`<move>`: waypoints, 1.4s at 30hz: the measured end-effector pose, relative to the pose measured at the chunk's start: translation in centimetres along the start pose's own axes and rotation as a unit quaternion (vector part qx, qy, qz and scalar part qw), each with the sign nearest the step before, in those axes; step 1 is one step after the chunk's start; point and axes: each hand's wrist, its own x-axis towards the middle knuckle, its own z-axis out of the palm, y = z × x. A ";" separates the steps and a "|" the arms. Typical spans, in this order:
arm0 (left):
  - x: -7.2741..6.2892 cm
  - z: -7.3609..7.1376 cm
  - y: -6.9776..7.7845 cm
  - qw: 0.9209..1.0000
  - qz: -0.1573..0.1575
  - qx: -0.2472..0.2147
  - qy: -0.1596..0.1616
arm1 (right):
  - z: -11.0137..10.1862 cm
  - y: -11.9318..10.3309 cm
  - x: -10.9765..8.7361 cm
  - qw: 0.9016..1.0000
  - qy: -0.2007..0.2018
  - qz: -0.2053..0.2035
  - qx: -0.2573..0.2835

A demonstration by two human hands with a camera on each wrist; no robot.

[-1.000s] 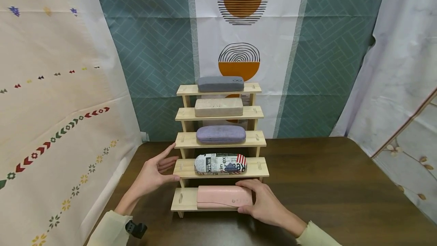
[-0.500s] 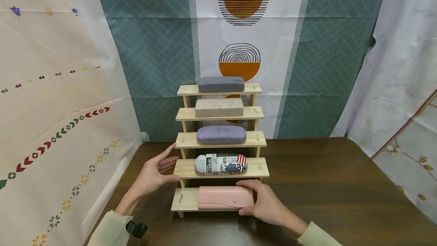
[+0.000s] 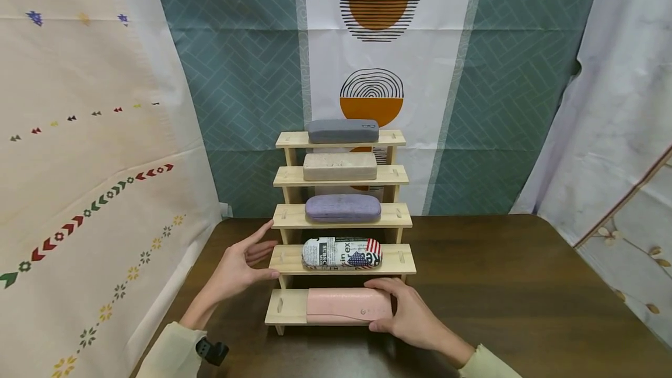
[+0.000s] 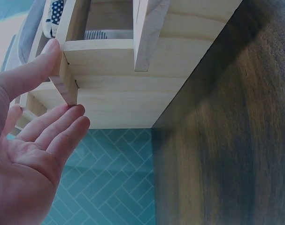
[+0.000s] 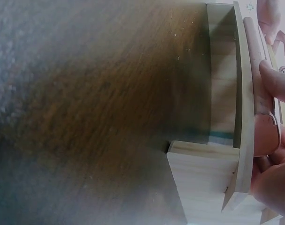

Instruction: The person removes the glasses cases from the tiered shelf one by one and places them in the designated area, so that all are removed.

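My right hand [image 3: 412, 317] holds the right end of a pink glasses case [image 3: 341, 306] lying on the lowest shelf of a pale wooden stepped stand [image 3: 286, 308]. In the right wrist view, the thumb lies along the front of the case and the fingers are at its end and back. My left hand [image 3: 238, 267] is at the stand's left side; in the left wrist view, its thumb and fingertips pinch the end of a shelf board [image 4: 65, 84]. Directly above the pink case is a newspaper-print glasses case [image 3: 341, 252] with a flag pattern.
Higher shelves carry a purple case [image 3: 343, 207], a beige case [image 3: 340, 167] and a grey-blue case [image 3: 343, 131]. The stand is on a dark wooden table [image 3: 483, 290]. Patterned cloths [image 3: 247, 86] hang behind and at both sides.
The pink glasses case has slid very slightly right along its shelf with my right hand. My left hand stays in place at the stand. The head view has shifted a little.
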 end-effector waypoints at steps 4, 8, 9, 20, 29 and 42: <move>0.0 0.0 -0.1 1.000 -0.003 -0.006 0.000 | 0.1 0.1 0.0 1.000 -0.002 -0.004 -0.004; 0.0 0.0 -0.1 1.000 -0.002 -0.009 -0.001 | 0.1 0.1 0.0 1.000 -0.003 -0.008 -0.010; 0.0 0.0 -0.1 1.000 -0.002 -0.010 -0.002 | 0.1 0.1 0.0 1.000 -0.004 -0.008 -0.010; -0.1 0.1 -0.2 1.000 -0.007 -0.011 -0.004 | 0.0 0.0 -0.1 1.000 -0.007 0.002 -0.006; 0.0 0.0 -0.2 1.000 -0.003 -0.010 -0.002 | 0.1 0.2 -0.4 1.000 0.007 0.007 0.007; 0.0 0.0 -0.1 1.000 -0.004 -0.010 -0.003 | -0.2 0.3 -1.3 0.999 0.035 0.006 0.024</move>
